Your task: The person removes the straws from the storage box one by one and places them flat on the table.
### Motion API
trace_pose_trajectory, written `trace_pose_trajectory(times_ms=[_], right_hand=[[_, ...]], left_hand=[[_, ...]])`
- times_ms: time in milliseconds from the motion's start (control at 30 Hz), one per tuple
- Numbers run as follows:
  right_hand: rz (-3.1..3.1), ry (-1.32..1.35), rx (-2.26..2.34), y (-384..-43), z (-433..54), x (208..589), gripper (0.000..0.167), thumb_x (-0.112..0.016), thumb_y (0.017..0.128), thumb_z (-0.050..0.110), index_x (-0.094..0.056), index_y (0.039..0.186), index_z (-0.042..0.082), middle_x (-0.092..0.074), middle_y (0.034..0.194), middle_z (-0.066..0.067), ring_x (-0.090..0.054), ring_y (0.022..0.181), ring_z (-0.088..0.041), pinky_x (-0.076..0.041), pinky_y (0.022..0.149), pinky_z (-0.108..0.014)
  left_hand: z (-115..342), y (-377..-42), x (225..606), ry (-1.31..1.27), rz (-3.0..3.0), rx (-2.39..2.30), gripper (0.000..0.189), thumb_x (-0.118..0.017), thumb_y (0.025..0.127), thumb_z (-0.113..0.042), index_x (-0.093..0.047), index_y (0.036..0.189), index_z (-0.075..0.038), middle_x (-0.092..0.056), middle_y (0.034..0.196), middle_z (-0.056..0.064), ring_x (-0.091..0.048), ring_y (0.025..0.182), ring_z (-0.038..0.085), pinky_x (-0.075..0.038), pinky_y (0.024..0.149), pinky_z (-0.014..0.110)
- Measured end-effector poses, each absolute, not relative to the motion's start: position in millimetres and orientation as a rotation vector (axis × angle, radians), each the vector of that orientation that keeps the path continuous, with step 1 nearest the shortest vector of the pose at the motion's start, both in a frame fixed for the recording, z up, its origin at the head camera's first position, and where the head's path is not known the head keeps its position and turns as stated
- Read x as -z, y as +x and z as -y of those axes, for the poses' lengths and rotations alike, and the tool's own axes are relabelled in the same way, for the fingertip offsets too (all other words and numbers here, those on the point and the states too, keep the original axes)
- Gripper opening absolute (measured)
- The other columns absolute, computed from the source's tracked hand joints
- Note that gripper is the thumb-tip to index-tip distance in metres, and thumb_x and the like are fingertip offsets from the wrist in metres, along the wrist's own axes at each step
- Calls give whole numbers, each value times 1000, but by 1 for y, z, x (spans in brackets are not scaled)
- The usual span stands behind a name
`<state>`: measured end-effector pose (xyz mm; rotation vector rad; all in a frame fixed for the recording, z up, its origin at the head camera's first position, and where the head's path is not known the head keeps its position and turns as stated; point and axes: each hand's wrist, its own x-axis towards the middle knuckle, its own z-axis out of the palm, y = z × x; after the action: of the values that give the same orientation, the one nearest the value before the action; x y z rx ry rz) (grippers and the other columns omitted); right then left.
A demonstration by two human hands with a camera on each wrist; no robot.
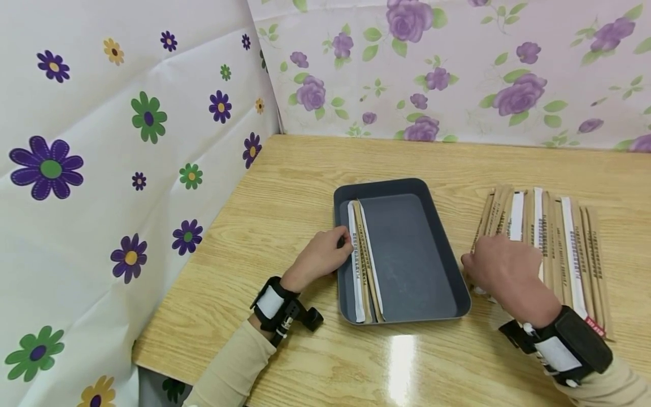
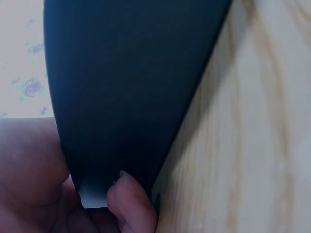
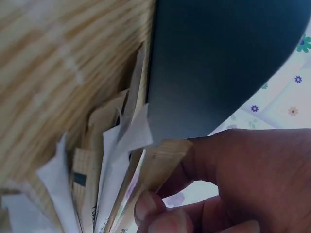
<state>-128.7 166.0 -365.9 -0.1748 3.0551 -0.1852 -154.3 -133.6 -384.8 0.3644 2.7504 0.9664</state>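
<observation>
A dark grey tray [image 1: 409,243] lies on the table, with several slim paper-wrapped straws [image 1: 365,263], white and brown, along its left side. My left hand [image 1: 321,251] grips the tray's left wall; in the left wrist view a curled finger [image 2: 130,201] touches the outer face. To the tray's right, my right hand [image 1: 506,271] is over the left end of a row of wrapped straws [image 1: 556,232]. The right wrist view shows its thumb and fingers pinching a brown paper-wrapped straw [image 3: 163,158], beside other wrapper ends [image 3: 109,150].
A wooden table [image 1: 285,192] carries everything. Behind it hangs a sheet with purple roses [image 1: 422,73], and at the left a white sheet with daisies [image 1: 147,118]. The tray's right wall stands close to my right hand.
</observation>
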Motion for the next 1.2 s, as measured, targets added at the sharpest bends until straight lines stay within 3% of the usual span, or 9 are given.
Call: trace_pose_trajectory(times_ms=[400,633,833,1033,1200], right_hand=[[-2957,-171,133,-132,-163,369,47,-49,93,19,-39,47,14,-36,48,-1,-36,45,-16,-26,41,-29],[-2953,-159,153,-133,-166,367,40,-57,86,13,-42,49,11,-39,49,-3,-37,46,-17,-31,39,-30],[-3039,-207,186,-131,-173,365,38,-52,85,6,-38,51,11,-36,47,-3,-38,42,-16,-31,36,-28],[-3349,-529,362,-127,-159,362,34,-56,81,9,-35,55,15,-25,50,4,-25,43,-12,-17,38,-24],[-3338,-987,470,-118,-133,368,28,-60,81,10,-39,63,15,-33,53,4,-30,42,-9,-21,37,-23]], left_hand=[[134,-153,384,361,-2751,-970,9,-48,98,-14,-55,95,-9,-47,61,2,-45,45,15,-42,45,27],[134,-153,384,357,-2751,-966,9,-49,98,-15,-55,95,-9,-47,61,2,-45,45,15,-41,45,27],[133,-153,384,367,-2756,-953,9,-48,98,-14,-55,94,-9,-47,61,1,-45,45,14,-40,45,27],[134,-153,384,367,-2755,-959,8,-49,98,-14,-54,95,-9,-47,61,1,-45,46,14,-41,45,27],[133,-154,384,373,-2757,-958,8,-49,98,-14,-55,95,-9,-47,61,1,-45,45,14,-41,45,27]])
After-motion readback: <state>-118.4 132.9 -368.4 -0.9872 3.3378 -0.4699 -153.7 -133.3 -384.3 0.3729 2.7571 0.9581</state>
